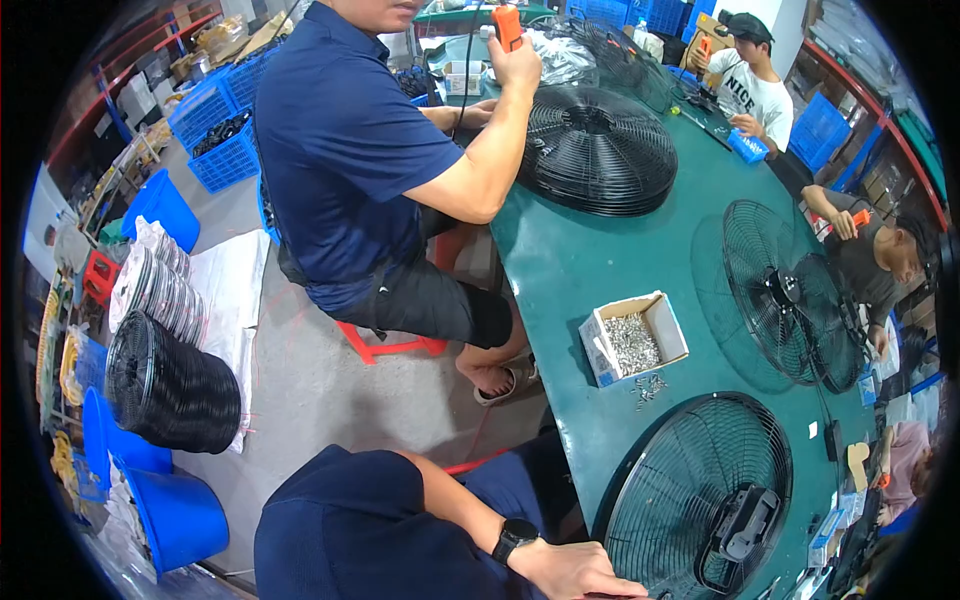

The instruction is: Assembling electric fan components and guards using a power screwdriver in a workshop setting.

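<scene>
My left hand (580, 572), with a black watch on the wrist, comes in at the lower edge. Its fingers are closed on a dark thing that the picture's edge mostly cuts off. Close beside it, on the green table, lies a black round fan guard (690, 470) with a black plastic bracket (748, 525) at its middle. Beyond the guard stands an open cardboard box (672, 326) full of small metal screws (632, 343). Several loose screws (648, 389) lie between box and guard. My right hand is out of view.
A co-worker in navy (370, 130) sits at the table's left side, holding an orange tool (507, 28) by stacked fan guards (600, 160). Two more people work across the green table (560, 270). Coiled black guards (175, 385) and blue bins (180, 520) stand on the floor.
</scene>
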A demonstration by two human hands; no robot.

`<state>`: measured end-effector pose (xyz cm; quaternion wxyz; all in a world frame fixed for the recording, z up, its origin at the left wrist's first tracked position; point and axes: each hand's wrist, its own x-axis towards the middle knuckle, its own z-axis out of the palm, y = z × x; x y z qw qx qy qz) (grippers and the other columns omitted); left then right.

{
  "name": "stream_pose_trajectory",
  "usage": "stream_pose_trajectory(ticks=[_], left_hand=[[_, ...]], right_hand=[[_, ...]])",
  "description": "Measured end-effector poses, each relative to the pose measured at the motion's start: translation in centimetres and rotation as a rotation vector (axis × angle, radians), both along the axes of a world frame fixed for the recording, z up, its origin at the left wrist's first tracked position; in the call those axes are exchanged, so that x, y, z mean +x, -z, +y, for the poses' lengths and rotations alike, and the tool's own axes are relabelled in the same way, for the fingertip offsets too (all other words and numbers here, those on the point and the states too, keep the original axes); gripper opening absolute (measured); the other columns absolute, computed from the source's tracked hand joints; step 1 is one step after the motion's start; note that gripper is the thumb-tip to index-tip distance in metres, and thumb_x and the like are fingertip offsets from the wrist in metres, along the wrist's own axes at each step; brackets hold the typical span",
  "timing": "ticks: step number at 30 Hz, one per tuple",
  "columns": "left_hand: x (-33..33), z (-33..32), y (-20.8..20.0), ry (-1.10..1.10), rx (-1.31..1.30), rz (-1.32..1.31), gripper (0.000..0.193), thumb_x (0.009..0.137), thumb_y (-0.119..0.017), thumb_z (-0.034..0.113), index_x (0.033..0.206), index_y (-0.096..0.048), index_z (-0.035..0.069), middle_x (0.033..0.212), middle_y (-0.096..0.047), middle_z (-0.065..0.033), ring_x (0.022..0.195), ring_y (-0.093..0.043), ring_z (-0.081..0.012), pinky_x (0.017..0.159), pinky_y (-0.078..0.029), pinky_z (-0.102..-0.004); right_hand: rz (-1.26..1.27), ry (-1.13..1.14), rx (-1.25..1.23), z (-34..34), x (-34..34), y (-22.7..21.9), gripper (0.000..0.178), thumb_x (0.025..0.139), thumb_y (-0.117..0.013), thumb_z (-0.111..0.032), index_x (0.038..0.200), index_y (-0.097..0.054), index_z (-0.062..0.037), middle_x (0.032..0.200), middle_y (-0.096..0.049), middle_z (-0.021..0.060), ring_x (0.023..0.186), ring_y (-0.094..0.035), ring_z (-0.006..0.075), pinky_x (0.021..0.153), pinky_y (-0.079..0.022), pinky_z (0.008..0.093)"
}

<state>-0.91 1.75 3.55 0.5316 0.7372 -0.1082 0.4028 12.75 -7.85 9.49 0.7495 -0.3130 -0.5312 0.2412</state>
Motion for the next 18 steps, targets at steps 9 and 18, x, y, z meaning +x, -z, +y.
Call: stream_pose_trajectory(ticks=[9, 18], left_hand=[[-2.9, -0.5, 4.4, -0.151, 0.160, 0.487, 0.065, 0.081, -0.062, 0.017, 0.139, -0.034, 0.012, 0.060, -0.055, -0.0127, 0.055, -0.055, -0.0323, 0.049, -0.041, -0.0411], [-2.5, -1.2, 4.4, -0.334, 0.114, 0.524, 0.029, 0.083, -0.063, 0.027, 0.102, -0.053, 0.008, 0.050, -0.050, -0.0100, 0.046, -0.055, -0.0306, 0.042, -0.041, -0.0391]], right_hand=[[0.530, 0.023, -0.087, -9.8, 1.6, 2.3, 0.042, 0.079, -0.061, -0.026, 0.115, -0.048, -0.0085, 0.098, -0.058, 0.0200, 0.081, -0.060, 0.0310, 0.074, -0.049, 0.0495], [1.039, 0.266, -0.697, -13.5, -0.1, 3.5, 0.039, 0.081, -0.063, -0.014, 0.115, -0.045, -0.0187, 0.087, -0.054, 0.0141, 0.069, -0.055, 0.0237, 0.052, -0.048, 0.0396]])
